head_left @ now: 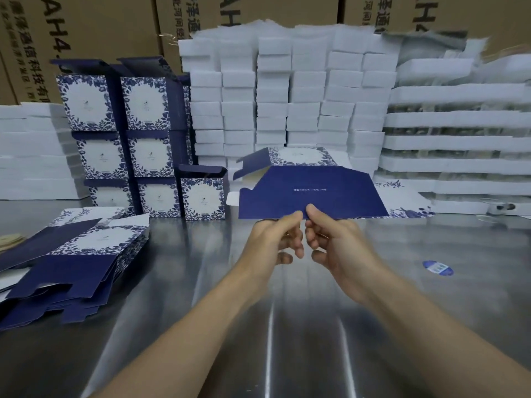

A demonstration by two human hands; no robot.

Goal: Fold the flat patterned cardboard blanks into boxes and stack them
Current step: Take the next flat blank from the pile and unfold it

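Note:
I hold a flat navy-and-floral cardboard blank (310,191) above the steel table, its dark blue panel facing me and its patterned panel tipped away. My left hand (275,239) and my right hand (330,239) both pinch its near edge, side by side at the middle. A pile of flat blanks (71,262) lies on the table at the left. Folded blue-and-white floral boxes (138,145) stand stacked in columns at the back left, with a single box (202,196) in front of them.
The steel table (287,326) fills the foreground. White foam blocks (287,101) are stacked behind, white trays (459,139) at the right and brown cartons (100,30) against the wall. A round blue sticker (438,267) lies on the table at the right.

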